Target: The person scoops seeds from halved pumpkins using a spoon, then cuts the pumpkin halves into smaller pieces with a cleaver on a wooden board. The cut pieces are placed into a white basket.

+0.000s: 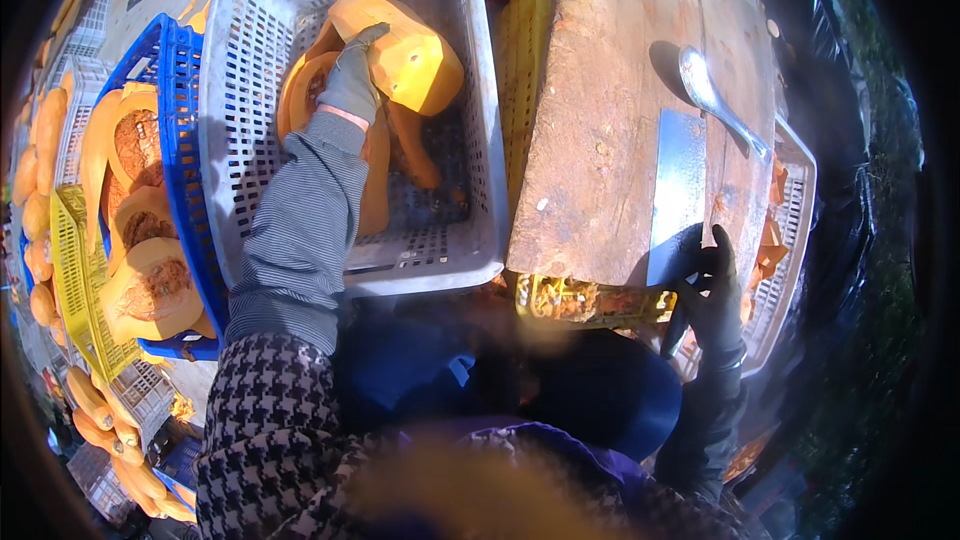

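Note:
My left hand (354,79), in a grey glove, reaches into a grey plastic crate (491,165) and rests on a peeled pumpkin piece (412,52); its fingers are partly hidden, so a firm hold cannot be told. More cut pumpkin pieces (375,180) lie under it in the crate. To the right, my gloved right hand (709,285) is at the near edge of a wooden board (585,150), by the lower end of a wide cleaver blade (679,180). The cleaver's handle seems to be at my fingers, in shadow. A metal spoon (705,86) lies on the board beyond the blade.
A blue crate (180,127) of halved pumpkins (150,277) stands at the left, beside a yellow crate (79,277). Whole peeled pumpkins (94,397) lie farther left. Under the board is a yellow crate (600,304) with scraps; a pale crate (802,240) holds orange pieces at the right.

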`<state>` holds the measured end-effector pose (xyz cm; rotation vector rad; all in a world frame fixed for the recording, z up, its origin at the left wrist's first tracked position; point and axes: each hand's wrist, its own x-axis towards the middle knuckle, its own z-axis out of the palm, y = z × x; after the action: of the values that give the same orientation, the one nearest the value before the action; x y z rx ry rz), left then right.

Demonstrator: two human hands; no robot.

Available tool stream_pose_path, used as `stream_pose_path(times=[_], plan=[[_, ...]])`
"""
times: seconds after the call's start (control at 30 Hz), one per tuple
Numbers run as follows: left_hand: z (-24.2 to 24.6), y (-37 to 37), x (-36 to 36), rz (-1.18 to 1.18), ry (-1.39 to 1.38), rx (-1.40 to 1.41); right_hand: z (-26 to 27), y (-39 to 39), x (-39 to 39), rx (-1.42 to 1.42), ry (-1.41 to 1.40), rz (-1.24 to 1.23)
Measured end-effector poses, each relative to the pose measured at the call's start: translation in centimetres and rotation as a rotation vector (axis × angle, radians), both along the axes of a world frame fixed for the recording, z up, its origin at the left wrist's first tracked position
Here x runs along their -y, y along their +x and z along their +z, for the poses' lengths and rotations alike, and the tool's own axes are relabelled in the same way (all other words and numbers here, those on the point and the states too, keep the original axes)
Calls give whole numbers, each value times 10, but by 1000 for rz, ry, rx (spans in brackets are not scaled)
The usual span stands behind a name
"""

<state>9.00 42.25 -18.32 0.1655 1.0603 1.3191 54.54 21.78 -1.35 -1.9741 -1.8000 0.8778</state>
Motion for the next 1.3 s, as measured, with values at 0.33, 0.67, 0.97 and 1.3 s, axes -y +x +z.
stream_pose_path(times=[0.33,0.67,0.97,1.3], plan=[[222,40,135,-212,291,28,22,5,5,-564,81,4],[239,150,187,-386,316,415,155,-72,82,-884,196,-105],[217,189,196,-288,302,78,123,-80,67,-637,339,-177],[215,195,202,-329,544,-108,124,-99,54,-537,188,-106]])
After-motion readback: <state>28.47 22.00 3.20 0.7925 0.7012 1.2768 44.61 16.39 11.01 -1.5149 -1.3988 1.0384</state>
